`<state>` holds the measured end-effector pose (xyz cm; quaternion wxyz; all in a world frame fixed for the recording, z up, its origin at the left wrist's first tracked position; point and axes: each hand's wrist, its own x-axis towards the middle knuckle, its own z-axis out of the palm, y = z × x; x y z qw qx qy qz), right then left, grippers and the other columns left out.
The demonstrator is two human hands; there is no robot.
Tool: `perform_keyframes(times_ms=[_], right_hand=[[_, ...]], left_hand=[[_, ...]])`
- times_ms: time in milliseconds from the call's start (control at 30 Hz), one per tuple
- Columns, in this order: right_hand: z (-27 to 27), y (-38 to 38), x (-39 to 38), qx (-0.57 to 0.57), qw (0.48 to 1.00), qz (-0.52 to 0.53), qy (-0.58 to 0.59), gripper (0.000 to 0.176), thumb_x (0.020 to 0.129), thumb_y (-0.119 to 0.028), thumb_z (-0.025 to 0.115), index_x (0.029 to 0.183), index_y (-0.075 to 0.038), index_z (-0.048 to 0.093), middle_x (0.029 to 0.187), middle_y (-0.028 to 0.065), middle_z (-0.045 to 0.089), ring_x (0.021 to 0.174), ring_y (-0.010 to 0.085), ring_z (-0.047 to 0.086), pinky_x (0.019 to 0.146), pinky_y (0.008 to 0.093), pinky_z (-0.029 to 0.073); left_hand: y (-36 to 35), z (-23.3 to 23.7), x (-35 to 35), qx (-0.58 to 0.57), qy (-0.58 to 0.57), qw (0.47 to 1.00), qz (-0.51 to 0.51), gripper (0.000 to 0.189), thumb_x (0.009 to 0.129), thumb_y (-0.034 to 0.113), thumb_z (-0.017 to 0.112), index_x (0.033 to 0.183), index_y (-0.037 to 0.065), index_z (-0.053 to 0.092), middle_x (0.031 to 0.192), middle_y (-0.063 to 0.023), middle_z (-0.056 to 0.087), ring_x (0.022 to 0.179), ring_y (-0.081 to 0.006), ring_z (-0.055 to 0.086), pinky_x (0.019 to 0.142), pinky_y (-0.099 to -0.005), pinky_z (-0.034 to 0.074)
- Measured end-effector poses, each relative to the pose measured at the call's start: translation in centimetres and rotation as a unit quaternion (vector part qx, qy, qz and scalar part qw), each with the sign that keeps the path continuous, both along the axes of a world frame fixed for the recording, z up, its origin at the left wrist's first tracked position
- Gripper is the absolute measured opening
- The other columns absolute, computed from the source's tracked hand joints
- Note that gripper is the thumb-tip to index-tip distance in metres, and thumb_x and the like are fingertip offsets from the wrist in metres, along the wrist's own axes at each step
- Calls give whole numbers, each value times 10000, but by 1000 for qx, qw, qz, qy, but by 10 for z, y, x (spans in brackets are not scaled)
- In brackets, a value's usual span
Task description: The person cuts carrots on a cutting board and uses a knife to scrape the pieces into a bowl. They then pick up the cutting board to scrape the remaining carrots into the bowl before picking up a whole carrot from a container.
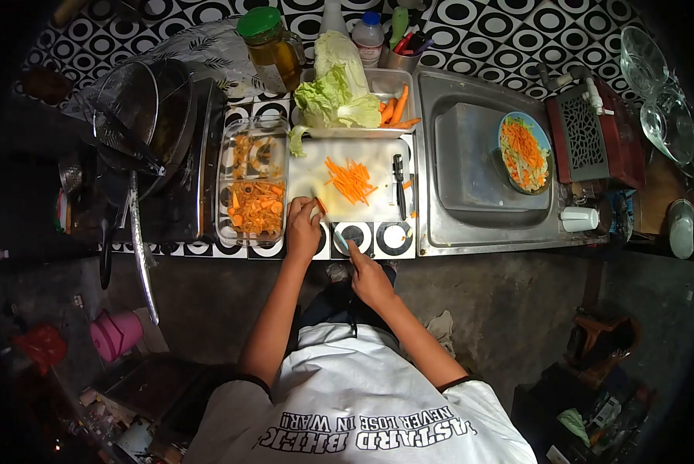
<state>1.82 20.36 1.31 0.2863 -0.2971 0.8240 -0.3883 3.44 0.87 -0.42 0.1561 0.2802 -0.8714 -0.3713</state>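
carrot strip (pixel 320 206) at left hand (pixel 303 230) fingers (right hand (pixel 370 280) near cutting board (pixel 316 174)).

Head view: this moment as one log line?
left hand on cutting board edge | right hand at counter edge | carrot strips mid-board

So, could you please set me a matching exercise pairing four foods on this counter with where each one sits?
Things:
1 cabbage
2 carrot sticks
3 carrot slices
4 plate of mixed vegetables

Places:
A in the sink
B in the glass dish
C on the white cutting board
D on the tray at the back

Pairs: 1-D, 2-C, 3-B, 4-A.
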Motion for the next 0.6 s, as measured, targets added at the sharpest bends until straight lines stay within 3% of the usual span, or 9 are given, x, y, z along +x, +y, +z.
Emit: perform_keyframes(times_ms=[233, 367, 433, 600], right_hand=[[17, -6, -12, 22, 998, -4, -66, 566, 875, -12, 504, 1423, -16, 363, 1057, 305, 616, 984, 464, 601, 834, 510, 468], [21, -17, -15, 23, 998, 3, -54, 549, 883, -16, 492, 1415, 2, 362, 1045, 324, 607, 974, 472, 598, 828, 521, 461], [32, -21, -15, 38, 997, -8, -67, 576, 853, 73, 445, 1423, 11, 383, 1057, 329, 601, 992, 471, 597, 848, 491, 466], [16, -27, -20, 30, 998, -3, -55, 570, 862, 49, 441, 1425, 16, 363, 1041, 332, 607, 972, 476, 599, 836, 504, 466]], left_hand=[[-3, -2, 0, 0, 3, 1000, -16, 345, 773, -42, 680, 1117, -38, 645, 1106, -152, 557, 1058, -338, 530, 902, -405, 450], [-4, 0, 1, -8, 4, 1000, -24, 337, 777, -39, 679, 1112, -42, 644, 1102, -154, 556, 1060, -340, 526, 902, -407, 450], [-4, 0, 1, -4, -2, 1000, -21, 331, 779, -34, 679, 1109, -44, 645, 1099, -155, 554, 1060, -341, 525, 900, -407, 451], [-4, 1, 0, -9, -1, 1000, -26, 338, 772, -35, 683, 1107, -39, 647, 1096, -151, 560, 1056, -334, 536, 903, -401, 453]])
